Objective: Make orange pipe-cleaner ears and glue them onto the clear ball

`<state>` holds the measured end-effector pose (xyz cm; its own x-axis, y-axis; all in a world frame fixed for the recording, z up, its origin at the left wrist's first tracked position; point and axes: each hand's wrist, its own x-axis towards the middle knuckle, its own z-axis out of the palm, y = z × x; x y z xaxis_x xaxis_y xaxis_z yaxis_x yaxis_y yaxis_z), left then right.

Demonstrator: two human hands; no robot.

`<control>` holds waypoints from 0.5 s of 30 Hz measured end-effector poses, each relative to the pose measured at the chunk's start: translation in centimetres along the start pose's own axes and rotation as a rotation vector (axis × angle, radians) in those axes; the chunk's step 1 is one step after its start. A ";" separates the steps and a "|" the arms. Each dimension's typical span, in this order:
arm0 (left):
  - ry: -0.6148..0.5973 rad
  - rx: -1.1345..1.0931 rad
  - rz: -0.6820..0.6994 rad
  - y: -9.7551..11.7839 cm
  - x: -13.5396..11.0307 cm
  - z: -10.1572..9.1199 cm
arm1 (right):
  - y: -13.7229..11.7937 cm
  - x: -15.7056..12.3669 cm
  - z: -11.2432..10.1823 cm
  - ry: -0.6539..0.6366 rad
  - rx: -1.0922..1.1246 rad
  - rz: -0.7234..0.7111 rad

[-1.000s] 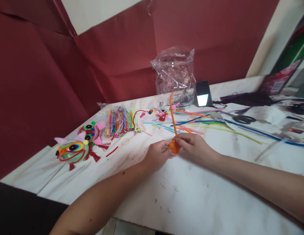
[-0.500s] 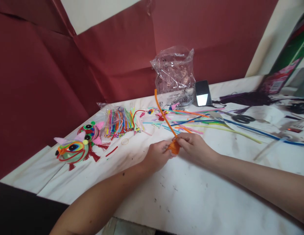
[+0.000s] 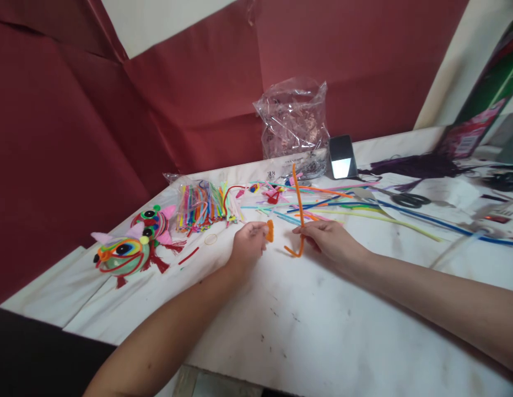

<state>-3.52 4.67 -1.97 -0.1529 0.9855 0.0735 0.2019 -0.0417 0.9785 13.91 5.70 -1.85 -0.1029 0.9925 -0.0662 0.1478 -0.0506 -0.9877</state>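
Between the fingers of my left hand (image 3: 248,242) is a small orange piece of coiled pipe cleaner (image 3: 270,231), its edge showing past the fingertips. My right hand (image 3: 328,238) pinches a long orange pipe cleaner (image 3: 299,204), which stands upright with its lower end bent into a hook toward the left. A gap separates the two hands above the white table (image 3: 322,331). Behind them lie loose pipe cleaners (image 3: 388,218) in blue, yellow, pink and orange.
Two decorated animal figures (image 3: 123,255) with red tassels sit at the left. A bundle of colourful pipe cleaners (image 3: 201,207) lies near them. Toward the back stand a clear plastic bag (image 3: 295,121) and a phone (image 3: 342,157). Scissors (image 3: 407,199) and purple tassels (image 3: 417,165) are at the right.
My hands have moved apart, the left one leftward with the orange coiled piece. The long orange pipe cleaner has come away in my right hand, its hooked lower end now showing.
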 end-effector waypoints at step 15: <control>0.066 1.235 1.182 1.3 -2.6 -0.4 | 0.2 -1.3 0.1 -0.202 -0.512 -0.614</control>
<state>-3.24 2.00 -0.81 0.5877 0.5053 0.6319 0.7930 -0.5147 -0.3260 13.96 4.39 -1.95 -0.4792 0.7854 0.3918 0.4329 0.5998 -0.6729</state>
